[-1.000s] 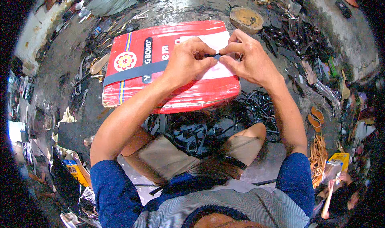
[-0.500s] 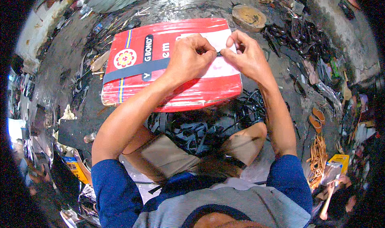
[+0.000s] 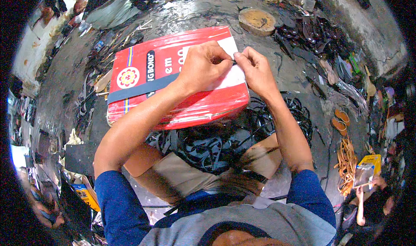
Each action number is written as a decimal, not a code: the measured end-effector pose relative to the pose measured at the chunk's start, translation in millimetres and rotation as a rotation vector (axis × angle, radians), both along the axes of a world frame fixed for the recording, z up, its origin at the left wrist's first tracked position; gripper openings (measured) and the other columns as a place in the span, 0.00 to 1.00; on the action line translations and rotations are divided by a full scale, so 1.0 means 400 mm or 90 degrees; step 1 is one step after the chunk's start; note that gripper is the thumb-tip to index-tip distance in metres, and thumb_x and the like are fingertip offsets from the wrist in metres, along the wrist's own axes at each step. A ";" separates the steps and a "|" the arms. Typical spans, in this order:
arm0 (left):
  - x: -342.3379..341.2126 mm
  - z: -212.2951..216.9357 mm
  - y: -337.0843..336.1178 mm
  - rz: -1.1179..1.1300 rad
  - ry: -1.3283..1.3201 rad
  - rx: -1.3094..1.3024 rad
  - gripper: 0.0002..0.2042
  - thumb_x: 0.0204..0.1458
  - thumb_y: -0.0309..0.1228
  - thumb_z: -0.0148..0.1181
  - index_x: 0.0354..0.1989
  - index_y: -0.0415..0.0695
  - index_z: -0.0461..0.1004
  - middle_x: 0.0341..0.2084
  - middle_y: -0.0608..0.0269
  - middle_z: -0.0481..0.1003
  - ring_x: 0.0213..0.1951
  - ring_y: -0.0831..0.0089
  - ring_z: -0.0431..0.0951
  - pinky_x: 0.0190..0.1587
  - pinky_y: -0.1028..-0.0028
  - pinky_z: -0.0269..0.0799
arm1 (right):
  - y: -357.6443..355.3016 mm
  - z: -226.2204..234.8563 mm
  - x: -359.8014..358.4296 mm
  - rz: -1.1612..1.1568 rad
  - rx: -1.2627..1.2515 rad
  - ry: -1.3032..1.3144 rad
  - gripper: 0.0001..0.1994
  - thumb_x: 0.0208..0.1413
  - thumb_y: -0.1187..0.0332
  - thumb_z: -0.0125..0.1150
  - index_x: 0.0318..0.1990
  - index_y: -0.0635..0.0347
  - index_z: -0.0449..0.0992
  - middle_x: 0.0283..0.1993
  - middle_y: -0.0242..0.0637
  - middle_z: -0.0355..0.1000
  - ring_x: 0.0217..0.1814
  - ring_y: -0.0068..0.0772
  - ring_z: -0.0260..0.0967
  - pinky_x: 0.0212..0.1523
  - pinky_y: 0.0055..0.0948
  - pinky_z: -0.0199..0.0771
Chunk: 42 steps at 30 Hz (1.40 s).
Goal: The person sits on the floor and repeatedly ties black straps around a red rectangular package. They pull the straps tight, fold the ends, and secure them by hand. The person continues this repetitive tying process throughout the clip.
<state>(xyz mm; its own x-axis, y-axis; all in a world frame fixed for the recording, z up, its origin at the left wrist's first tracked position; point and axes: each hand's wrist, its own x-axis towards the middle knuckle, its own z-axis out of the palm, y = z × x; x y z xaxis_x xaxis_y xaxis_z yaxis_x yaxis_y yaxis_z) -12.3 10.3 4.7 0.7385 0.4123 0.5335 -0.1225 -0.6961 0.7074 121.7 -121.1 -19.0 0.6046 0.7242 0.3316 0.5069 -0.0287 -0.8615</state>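
Observation:
A red box [image 3: 143, 68] wrapped in clear plastic lies in front of me, with a white sheet [image 3: 234, 78] on its right part. Across its left part runs a flat dark grey band [image 3: 138, 89] that passes out of sight beneath my left forearm. Over the white sheet, my left hand [image 3: 205, 67] is closed in a pinch. Close beside it, at the box's right edge, my right hand [image 3: 256, 70] pinches too, thumb against fingers. A short bit of thin black strip [image 3: 234, 63] shows between the fingertips of both hands; the rest is hidden in the fingers.
Tangled black strips [image 3: 208, 148] lie between my legs and the box. A round wooden block [image 3: 257, 21] stands beyond, beside a heap of black pieces [image 3: 310, 33]. To the right lie tan strips [image 3: 346, 163] and brown soles [image 3: 340, 121]. Another person's arm [image 3: 360, 205] shows at lower right.
The box sits farther left and slightly lower in view, its right end swung. My right fingers, earlier more spread and looped, are drawn together in a tighter pinch. Both hands remain close together.

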 end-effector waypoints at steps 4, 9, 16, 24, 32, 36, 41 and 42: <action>0.008 0.000 -0.015 0.008 -0.013 0.019 0.05 0.49 0.27 0.67 0.28 0.38 0.82 0.25 0.58 0.80 0.29 0.71 0.80 0.33 0.71 0.76 | -0.022 -0.018 0.012 0.112 0.050 0.268 0.13 0.67 0.58 0.59 0.32 0.55 0.72 0.25 0.27 0.67 0.26 0.20 0.62 0.27 0.30 0.64; 0.029 -0.005 -0.018 -0.040 -0.040 -0.024 0.05 0.49 0.27 0.67 0.28 0.37 0.82 0.26 0.59 0.79 0.30 0.72 0.80 0.34 0.72 0.76 | -0.046 -0.036 0.015 0.206 0.093 0.673 0.14 0.66 0.50 0.58 0.35 0.46 0.68 0.23 0.20 0.62 0.21 0.15 0.59 0.16 0.21 0.55; 0.045 -0.003 -0.015 -0.045 -0.034 -0.010 0.04 0.50 0.25 0.66 0.27 0.38 0.82 0.26 0.61 0.80 0.31 0.75 0.80 0.35 0.73 0.76 | 0.024 0.084 0.056 -0.062 -0.070 0.096 0.24 0.65 0.44 0.54 0.34 0.58 0.77 0.27 0.41 0.75 0.29 0.37 0.74 0.25 0.34 0.69; 0.025 -0.009 -0.017 -0.012 0.003 -0.030 0.02 0.49 0.24 0.67 0.28 0.39 0.83 0.27 0.61 0.81 0.31 0.75 0.80 0.36 0.73 0.77 | 0.086 -0.062 0.074 -0.139 0.002 -0.084 0.16 0.63 0.60 0.58 0.37 0.69 0.78 0.35 0.58 0.78 0.41 0.56 0.77 0.42 0.47 0.74; 0.029 0.006 -0.020 -0.009 0.028 -0.027 0.03 0.49 0.25 0.68 0.28 0.39 0.83 0.28 0.62 0.81 0.32 0.77 0.80 0.37 0.73 0.78 | 0.026 -0.599 0.114 -0.196 -0.083 0.008 0.18 0.61 0.59 0.61 0.29 0.68 0.75 0.31 0.56 0.76 0.36 0.63 0.73 0.39 0.51 0.72; 0.046 0.005 -0.027 -0.033 -0.007 -0.024 0.04 0.49 0.25 0.67 0.28 0.38 0.84 0.27 0.61 0.81 0.30 0.77 0.81 0.35 0.75 0.77 | -0.014 -0.818 0.130 -0.275 -0.146 0.058 0.17 0.60 0.59 0.62 0.30 0.67 0.76 0.31 0.53 0.76 0.37 0.62 0.74 0.42 0.55 0.73; 0.040 -0.002 -0.021 -0.035 0.005 -0.057 0.03 0.49 0.25 0.67 0.29 0.38 0.84 0.27 0.62 0.81 0.30 0.78 0.80 0.35 0.76 0.76 | -0.049 -0.940 0.111 -0.352 -0.267 0.033 0.14 0.56 0.60 0.62 0.33 0.66 0.80 0.35 0.60 0.77 0.40 0.68 0.75 0.42 0.55 0.75; 0.033 -0.007 -0.014 -0.035 0.006 -0.058 0.03 0.49 0.25 0.67 0.29 0.38 0.84 0.27 0.62 0.81 0.30 0.78 0.80 0.35 0.76 0.76 | -0.074 -0.944 0.103 -0.295 -0.325 0.073 0.14 0.56 0.61 0.62 0.34 0.67 0.79 0.37 0.61 0.77 0.43 0.67 0.76 0.44 0.55 0.75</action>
<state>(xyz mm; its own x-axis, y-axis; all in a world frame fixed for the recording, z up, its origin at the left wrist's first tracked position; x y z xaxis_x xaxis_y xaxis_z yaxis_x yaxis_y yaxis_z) 0.9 4.8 1.8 0.7669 0.4171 0.4878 -0.1517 -0.6207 0.7692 162.8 -150.6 -396.7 0.9000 0.4308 -0.0657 0.2507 -0.6352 -0.7305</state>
